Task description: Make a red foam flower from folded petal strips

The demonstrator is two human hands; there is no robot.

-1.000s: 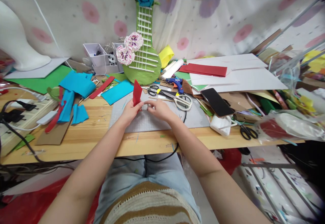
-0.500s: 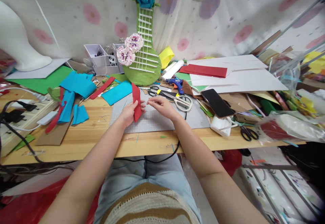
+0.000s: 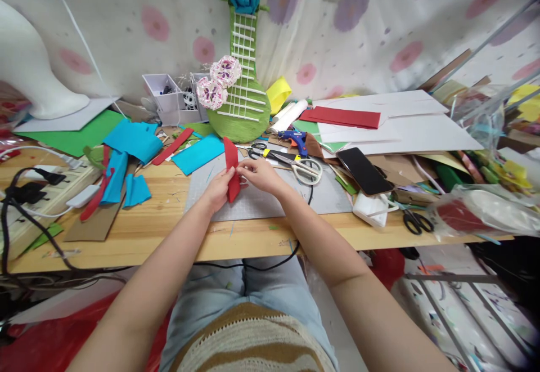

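My left hand (image 3: 217,188) is closed around a folded red crepe paper strip (image 3: 230,152), which it holds upright and slightly tilted above the grey cutting mat (image 3: 261,206). My right hand (image 3: 264,176) has thumb and forefinger pinched together at the strip's right edge, close to the left thumb. The exact fold under the fingertips is hidden. Behind my right hand lie white-handled scissors (image 3: 307,171) and a black-and-yellow tool (image 3: 278,156). A blue crepe paper piece (image 3: 198,154) rests left of the strip.
A green guitar-shaped craft (image 3: 240,121) stands at the back. Beyond the scissors sits a blue glue gun (image 3: 297,140). To the right are a phone (image 3: 363,170), black scissors (image 3: 417,223) and white boards (image 3: 422,130). A power strip (image 3: 42,197) with cables occupies the left.
My right hand has moved left to the red strip, and its fingers have closed at the strip's edge. The left hand still holds the strip. The view has shifted slightly.
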